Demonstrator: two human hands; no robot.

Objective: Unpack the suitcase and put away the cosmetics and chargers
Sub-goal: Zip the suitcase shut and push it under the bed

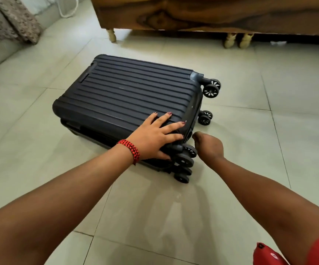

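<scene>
I see the suitcase (131,92) lying flat and closed on the tiled floor (269,131). Its long axis runs left to right, with the wheels (211,88) pointing right. My left hand (154,137) rests on its near wheeled corner, fingers straight and spread. My right hand (208,146) bunches its fingers at the seam there, and I cannot tell if it is pinching anything.

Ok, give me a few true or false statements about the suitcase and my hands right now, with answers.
1. The suitcase lies flat on the floor. True.
2. The suitcase is wide open. False: its halves lie together.
3. The left hand rests spread on the suitcase. True.
4. The right hand holds a charger. False: its fingertips reach the suitcase's wheel end; no charger shows.
5. The bracelet is on the right wrist. False: left wrist.
</scene>
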